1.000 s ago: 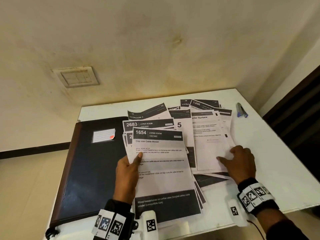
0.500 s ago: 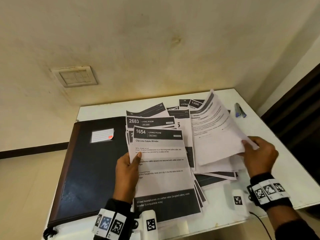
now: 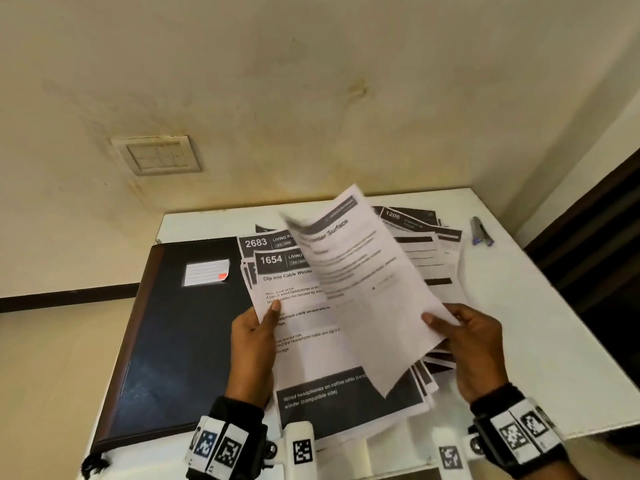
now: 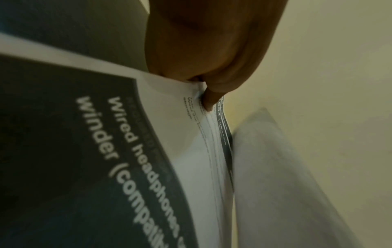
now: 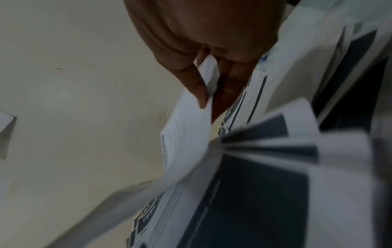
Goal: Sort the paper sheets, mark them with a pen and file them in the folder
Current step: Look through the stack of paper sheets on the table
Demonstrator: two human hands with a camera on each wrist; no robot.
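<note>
Dim, warm, even light; head view bends at its edges, and both wrist views are dark, smeared with motion blur.

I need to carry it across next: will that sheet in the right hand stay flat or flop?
Likely floppy: the sheet already curves, pinched at one edge by the right hand. Probably very light. It may catch the 1654 stack it overhangs.
</note>
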